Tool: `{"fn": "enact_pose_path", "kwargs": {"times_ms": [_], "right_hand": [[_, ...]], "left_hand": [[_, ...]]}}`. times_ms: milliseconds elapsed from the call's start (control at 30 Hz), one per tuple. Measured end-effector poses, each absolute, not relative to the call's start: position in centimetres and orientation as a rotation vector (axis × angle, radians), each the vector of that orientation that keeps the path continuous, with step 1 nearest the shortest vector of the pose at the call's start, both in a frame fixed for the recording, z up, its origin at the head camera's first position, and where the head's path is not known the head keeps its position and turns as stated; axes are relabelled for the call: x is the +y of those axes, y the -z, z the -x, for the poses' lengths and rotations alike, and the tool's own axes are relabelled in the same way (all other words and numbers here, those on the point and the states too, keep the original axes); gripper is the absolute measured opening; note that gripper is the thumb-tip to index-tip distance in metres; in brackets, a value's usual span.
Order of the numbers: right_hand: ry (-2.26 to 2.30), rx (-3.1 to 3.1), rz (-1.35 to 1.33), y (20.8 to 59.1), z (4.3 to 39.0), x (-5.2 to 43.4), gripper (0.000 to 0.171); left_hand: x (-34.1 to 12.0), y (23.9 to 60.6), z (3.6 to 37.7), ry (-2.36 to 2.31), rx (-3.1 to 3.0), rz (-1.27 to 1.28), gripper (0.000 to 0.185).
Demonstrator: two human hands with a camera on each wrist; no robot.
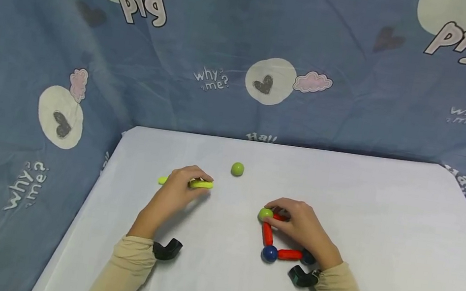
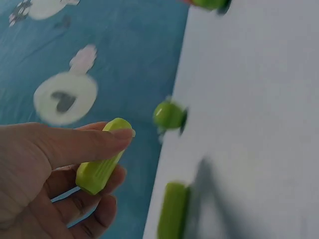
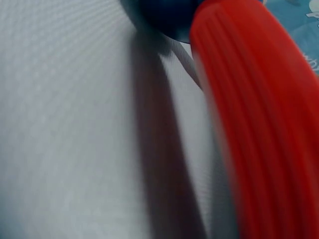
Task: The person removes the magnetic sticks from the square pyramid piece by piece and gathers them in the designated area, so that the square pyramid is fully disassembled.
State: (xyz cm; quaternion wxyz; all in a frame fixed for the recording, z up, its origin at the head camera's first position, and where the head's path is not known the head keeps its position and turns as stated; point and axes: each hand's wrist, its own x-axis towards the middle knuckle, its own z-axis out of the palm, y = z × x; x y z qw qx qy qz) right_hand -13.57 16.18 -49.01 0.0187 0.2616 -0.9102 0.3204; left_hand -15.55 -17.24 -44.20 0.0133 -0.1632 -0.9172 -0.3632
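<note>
- Our left hand (image 1: 178, 185) pinches a green stick (image 2: 99, 167); we keep that pinch level.
- Our right hand (image 1: 299, 227) grips the red sticks (image 1: 267, 233) beside a green ball (image 1: 265, 214), steadying the frame.

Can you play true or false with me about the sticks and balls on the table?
1. The left hand pinches a green stick. True.
2. The loose green ball on the white table is touching the left hand. False: it lies apart, beyond the hand.
3. The right hand rests on a shape made of red sticks and balls. True.
4. All the balls in that shape are blue. False: one corner has a green ball, another a blue ball.
5. A second green stick lies on the table near the left hand. True.
</note>
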Motion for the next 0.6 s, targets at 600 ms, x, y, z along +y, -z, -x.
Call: {"fn": "enact_pose_path", "kwargs": {"times_ms": [600], "right_hand": [[-0.975,-2.835,-0.792,48.9,13.4,16.1,0.026]], "left_hand": [[-29.5,45.2,16.4,0.976,-2.943,-0.037,0.027]]}}
